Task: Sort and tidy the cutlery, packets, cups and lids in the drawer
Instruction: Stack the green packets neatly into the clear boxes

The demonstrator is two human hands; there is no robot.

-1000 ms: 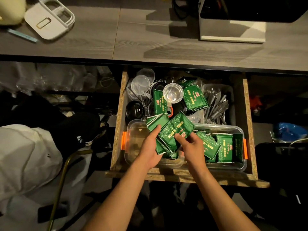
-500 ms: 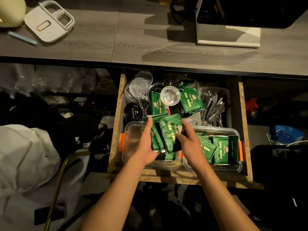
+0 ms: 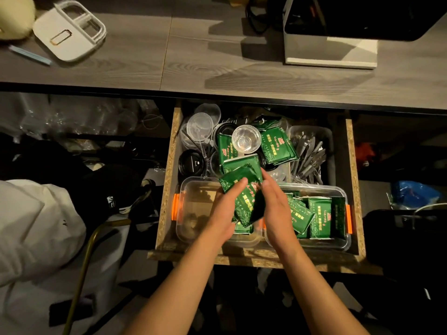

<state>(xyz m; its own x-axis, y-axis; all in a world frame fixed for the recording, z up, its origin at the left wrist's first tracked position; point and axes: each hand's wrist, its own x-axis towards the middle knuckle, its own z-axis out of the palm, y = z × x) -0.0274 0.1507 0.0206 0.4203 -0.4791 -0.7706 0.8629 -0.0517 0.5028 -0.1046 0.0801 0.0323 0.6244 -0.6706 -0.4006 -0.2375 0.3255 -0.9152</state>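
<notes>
Between my left hand (image 3: 223,211) and my right hand (image 3: 278,206) is a stack of green packets (image 3: 244,189), held over the front of the open drawer (image 3: 242,258). My left hand grips it with the thumb on top; my right hand holds its right side, thumb hidden. Below stand two clear containers with orange clips: the left container (image 3: 186,213) looks nearly bare, the right container (image 3: 339,243) holds upright green packets (image 3: 319,213). Behind lie loose green packets (image 3: 278,148), a clear cup (image 3: 246,141), clear lids (image 3: 200,126), black lids (image 3: 191,163) and a bin of grey cutlery (image 3: 312,155).
A grey wooden countertop (image 3: 193,56) runs above the drawer, with a white sectioned lid (image 3: 70,32) at the left and a white box (image 3: 331,44) at the right. White fabric (image 3: 31,226) and a brass chair frame (image 3: 82,274) stand left of the drawer.
The fanned packets have been gathered into one upright stack between both hands, and the stack has risen slightly toward the drawer's middle.
</notes>
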